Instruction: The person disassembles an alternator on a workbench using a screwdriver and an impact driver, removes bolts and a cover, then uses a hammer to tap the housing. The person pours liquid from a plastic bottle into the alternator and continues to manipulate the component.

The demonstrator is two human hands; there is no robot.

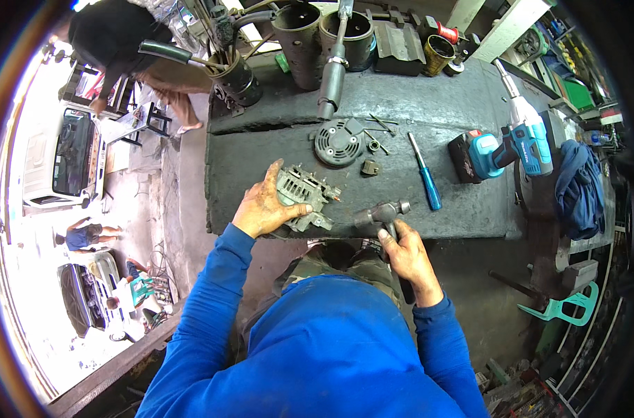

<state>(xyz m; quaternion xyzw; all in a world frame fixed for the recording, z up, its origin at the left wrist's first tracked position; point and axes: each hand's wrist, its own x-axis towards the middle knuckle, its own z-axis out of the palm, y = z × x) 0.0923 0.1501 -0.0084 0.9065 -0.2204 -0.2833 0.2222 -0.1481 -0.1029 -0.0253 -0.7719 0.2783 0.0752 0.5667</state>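
Observation:
My left hand [262,209] grips a grey metal alternator housing [304,189] with slots, thumb across its near side and index finger along its far left. The housing rests tilted at the bench's near edge; its underside is hidden. In my right hand [411,258] is a ball-peen hammer [381,214], held by the handle close below the head. The hammer head is just right of the housing, apart from it. Beyond the housing lie a round slotted alternator cover [338,143], a small brownish block [370,167] and several long thin bolts [381,124].
A blue-handled screwdriver [429,184] and a teal cordless impact wrench [529,143] lie to the right on the dark bench [261,132]. Metal cylinders [297,45] and a tool-filled can [239,83] line the back. Blue cloth [580,191] sits far right. Another person [115,42] stands at upper left.

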